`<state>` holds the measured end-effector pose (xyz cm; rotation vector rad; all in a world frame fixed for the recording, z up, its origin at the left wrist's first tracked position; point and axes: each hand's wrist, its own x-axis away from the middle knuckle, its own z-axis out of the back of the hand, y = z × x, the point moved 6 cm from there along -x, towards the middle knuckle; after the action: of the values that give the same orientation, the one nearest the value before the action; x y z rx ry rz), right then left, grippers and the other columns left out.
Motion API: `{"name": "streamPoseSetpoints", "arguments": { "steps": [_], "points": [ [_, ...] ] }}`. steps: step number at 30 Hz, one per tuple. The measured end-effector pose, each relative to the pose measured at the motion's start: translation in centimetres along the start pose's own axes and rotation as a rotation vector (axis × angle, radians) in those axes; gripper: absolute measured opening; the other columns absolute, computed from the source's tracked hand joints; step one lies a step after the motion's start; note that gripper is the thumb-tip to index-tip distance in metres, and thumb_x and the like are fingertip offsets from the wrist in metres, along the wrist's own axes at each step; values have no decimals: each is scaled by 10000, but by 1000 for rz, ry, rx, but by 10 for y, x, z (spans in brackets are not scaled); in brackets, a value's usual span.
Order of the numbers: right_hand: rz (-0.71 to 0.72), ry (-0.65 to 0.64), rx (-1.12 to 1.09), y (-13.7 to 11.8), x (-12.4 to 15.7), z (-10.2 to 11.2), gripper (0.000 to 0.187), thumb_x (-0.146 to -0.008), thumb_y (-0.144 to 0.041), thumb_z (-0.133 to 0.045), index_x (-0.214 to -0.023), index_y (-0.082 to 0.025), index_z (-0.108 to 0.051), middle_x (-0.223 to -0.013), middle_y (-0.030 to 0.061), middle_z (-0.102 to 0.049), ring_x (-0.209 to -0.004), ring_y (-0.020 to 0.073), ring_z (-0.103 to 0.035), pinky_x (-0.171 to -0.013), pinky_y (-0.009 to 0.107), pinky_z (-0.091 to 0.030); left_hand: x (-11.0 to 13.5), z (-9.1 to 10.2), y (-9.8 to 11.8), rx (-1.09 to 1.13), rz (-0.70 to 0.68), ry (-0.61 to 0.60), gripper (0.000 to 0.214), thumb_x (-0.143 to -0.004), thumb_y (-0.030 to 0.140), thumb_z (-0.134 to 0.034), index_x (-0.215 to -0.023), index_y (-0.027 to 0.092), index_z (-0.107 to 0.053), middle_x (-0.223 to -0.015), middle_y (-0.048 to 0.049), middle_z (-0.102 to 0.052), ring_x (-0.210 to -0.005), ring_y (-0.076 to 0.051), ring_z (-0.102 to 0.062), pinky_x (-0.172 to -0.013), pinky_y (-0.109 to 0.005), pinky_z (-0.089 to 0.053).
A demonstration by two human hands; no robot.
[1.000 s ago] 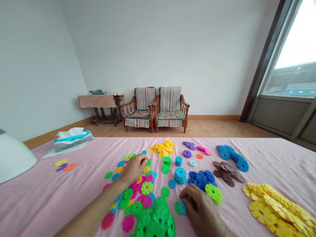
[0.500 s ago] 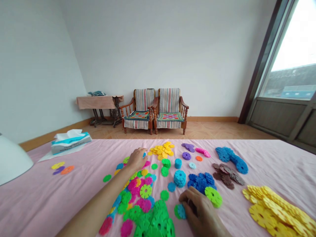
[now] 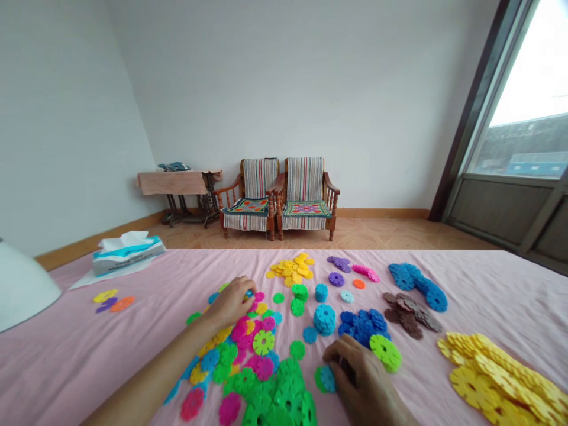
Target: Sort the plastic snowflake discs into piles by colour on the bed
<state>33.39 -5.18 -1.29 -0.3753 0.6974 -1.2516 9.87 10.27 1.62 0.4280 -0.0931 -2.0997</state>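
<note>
Blue disc (image 3: 249, 293) pinched in the fingers of your left hand (image 3: 231, 303) by the mixed pile (image 3: 241, 332), you are apparently picking it out, the next move calling for a clear lift, while your right hand (image 3: 364, 374) is resting curled beside overlapping discs (image 3: 327, 378), its hold impossible to tell.

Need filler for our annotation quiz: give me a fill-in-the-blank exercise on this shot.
1. The person's ____ hand is at the multicoloured pile of round plastic discs.
2. Of the two overlapping round plastic discs beside the right hand, one is green and the one on the hand's side is ____.
3. The large flower-shaped plastic discs heaped in the picture's lower right corner are ____.
4. Directly below the pink row of round plastic discs, the single small round plastic disc is ____.

Missing words: left; blue; yellow; orange.
</note>
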Motion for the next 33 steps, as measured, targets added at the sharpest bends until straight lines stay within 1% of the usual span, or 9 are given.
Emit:
{"name": "streamPoseSetpoints", "arguments": {
  "steps": [4,6,11,14,16,20,25,30,33],
  "points": [
    [0,0,-17,0,0,0,190,-807,-112,-439,-790,-199,-607,-766,8,-600,-670,129,-555,-602,235,-353,11,15,2,-12,-26,-86,93,-663,119,-561,-649,194,-615,-747,-7,-623,-755,-173,-596,-706,-256,-441],
    [-6,-1,-17,0,-1,0,188,-802,-111,-443,-790,-200,-609,-767,6,-600,-666,127,-553,-599,234,-353,8,16,12,-16,-32,-74,98,-688,132,-559,-690,194,-634,-778,-21,-633,-793,-189,-597,-740,-280,-447],
    [-4,8,7,1,-1,-2,199,-777,-96,-444,-781,-200,-613,-757,8,-597,-641,122,-536,-563,228,-336,-17,-6,80,123,-267,16,324,-814,148,-523,-1116,218,-620,-1146,-62,-615,-1106,-202,-529,-972,-332,-402],
    [13,22,7,1,-1,-2,197,-783,-103,-440,-779,-199,-611,-757,9,-593,-638,119,-529,-553,224,-331,-30,-25,113,118,-388,-8,387,-838,185,-548,-1219,246,-569,-1296,-64,-550,-1211,-228,-469,-1042,-397,-352],
    [19,33,6,2,-1,-2,198,-780,-94,-440,-783,-200,-607,-759,8,-590,-637,118,-527,-552,223,-329,-34,-35,122,111,-428,-52,371,-845,225,-566,-1216,233,-570,-1297,-74,-556,-1215,-238,-475,-1042,-401,-359],
    [19,20,-3,1,-1,-2,190,-780,-86,-451,-778,-200,-603,-768,9,-593,-645,122,-532,-563,228,-332,-30,-43,111,117,-373,-103,304,-872,263,-543,-1164,199,-599,-1249,-88,-597,-1179,-228,-525,-1004,-358,-416],
    [-14,-6,-6,-1,-1,0,195,-781,-86,-452,-785,-198,-612,-777,10,-600,-661,126,-542,-574,231,-335,-16,-44,90,95,-265,-123,432,-888,267,-505,-1313,183,-494,-1400,-106,-479,-1294,-223,-429,-1083,-380,-343],
    [18,10,0,-2,-1,1,202,-783,-80,-444,-790,-200,-607,-767,5,-598,-659,124,-541,-580,229,-339,-3,-42,89,82,-239,-176,510,-898,325,-490,-1389,222,-399,-1473,-89,-374,-1357,-232,-333,-1113,-445,-279],
    [22,6,-8,-3,0,1,194,-797,-94,-441,-787,-201,-602,-761,4,-596,-654,126,-543,-583,232,-345,2,-29,92,112,-251,-131,489,-918,316,-456,-1391,208,-397,-1473,-98,-370,-1373,-231,-298,-1119,-475,-254]
  ]
}}
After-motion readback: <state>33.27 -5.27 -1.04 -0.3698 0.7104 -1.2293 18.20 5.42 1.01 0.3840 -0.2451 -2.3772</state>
